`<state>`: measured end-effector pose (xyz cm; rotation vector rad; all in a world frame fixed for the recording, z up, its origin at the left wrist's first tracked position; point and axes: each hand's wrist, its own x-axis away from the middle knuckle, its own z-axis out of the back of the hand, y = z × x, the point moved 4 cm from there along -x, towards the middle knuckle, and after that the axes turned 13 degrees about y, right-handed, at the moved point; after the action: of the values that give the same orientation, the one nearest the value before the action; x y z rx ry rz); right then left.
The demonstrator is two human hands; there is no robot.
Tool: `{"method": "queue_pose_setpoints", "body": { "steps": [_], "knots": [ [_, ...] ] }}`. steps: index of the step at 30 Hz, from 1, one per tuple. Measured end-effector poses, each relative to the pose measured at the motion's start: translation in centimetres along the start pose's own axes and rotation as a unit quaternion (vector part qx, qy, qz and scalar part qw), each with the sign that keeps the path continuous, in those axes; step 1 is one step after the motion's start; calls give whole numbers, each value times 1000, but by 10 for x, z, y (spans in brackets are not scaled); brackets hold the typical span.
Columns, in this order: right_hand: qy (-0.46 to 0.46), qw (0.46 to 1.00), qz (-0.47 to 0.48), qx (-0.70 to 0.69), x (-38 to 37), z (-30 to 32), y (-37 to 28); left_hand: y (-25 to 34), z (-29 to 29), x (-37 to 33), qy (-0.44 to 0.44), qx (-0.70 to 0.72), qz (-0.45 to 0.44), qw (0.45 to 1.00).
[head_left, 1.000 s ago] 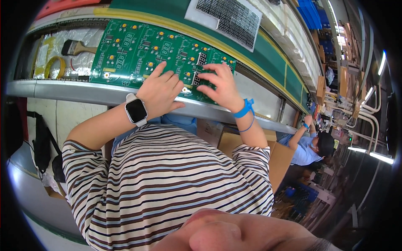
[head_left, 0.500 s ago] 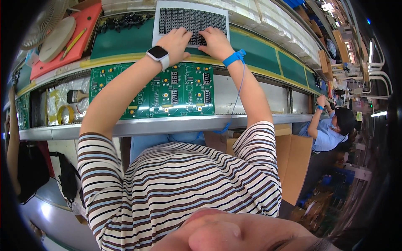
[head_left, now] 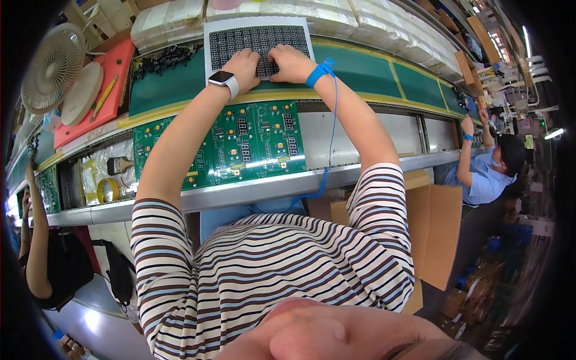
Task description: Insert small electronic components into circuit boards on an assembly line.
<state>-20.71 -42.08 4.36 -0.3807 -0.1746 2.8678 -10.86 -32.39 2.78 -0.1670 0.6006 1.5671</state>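
Observation:
Beyond the conveyor rail, a white foam sheet (head_left: pixel 207 45) carries rows of small black digit displays (head_left: pixel 264 37). My left hand (head_left: pixel 244 69), below a watch on the wrist, rests at the sheet's near part with fingers bent down on the displays. Beside it, my right hand (head_left: pixel 291 63) has thumb and fingers curled together over the same rows; a blue wrist strap (head_left: pixel 321 72) with a coiled cord is on that wrist. What the fingertips of either hand hold is hidden. Closer to me, under my forearms, lies a green circuit board panel (head_left: pixel 222 162) with digit displays and yellow buttons.
Black parts (head_left: pixel 165 62) are heaped left of the sheet. Farther left are a fan (head_left: pixel 54 69) and a red board (head_left: pixel 117 66) with a yellow pen-like tool. A brush (head_left: pixel 120 165) and tape roll (head_left: pixel 108 190) lie beside the panel. Foam blocks (head_left: pixel 324 24) line the back. Co-workers sit at both sides.
The whole view has shifted, so the bench sits lower in the picture. Both hands stay at the near rows of the display sheet, slightly closer together. The person at right has raised an arm.

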Motion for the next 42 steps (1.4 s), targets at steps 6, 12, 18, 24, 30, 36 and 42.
{"method": "queue_pose_setpoints", "body": {
  "steps": [6, 12, 18, 24, 30, 36, 42],
  "knots": [
    [37, 999, 24, -20, 9, 1, 1, 0, 1, 4, 24, 40, -1, 999],
    [67, 998, 1, 14, 20, 2, 9, 2, 2, 2, 13, 10, -20, 1000],
    [45, 999, 1, -15, 18, 8, 10, 0, 7, -4, -11, 37, -24, 999],
    [54, 996, -6, -70, 13, 17, 3, -4, 22, 2, 42, 95, -19, 994],
    [82, 990, 58, -98, -12, 7, -63, -40, 60, 54, 60, 84, 6, 995],
    [76, 986, 104, -105, -55, -31, -133, -91, 102, 113, 40, 58, 67, 995],
    [47, 987, 81, -134, -69, -54, -157, -123, 106, 139, 18, 76, 74, 994]
  ]
}}
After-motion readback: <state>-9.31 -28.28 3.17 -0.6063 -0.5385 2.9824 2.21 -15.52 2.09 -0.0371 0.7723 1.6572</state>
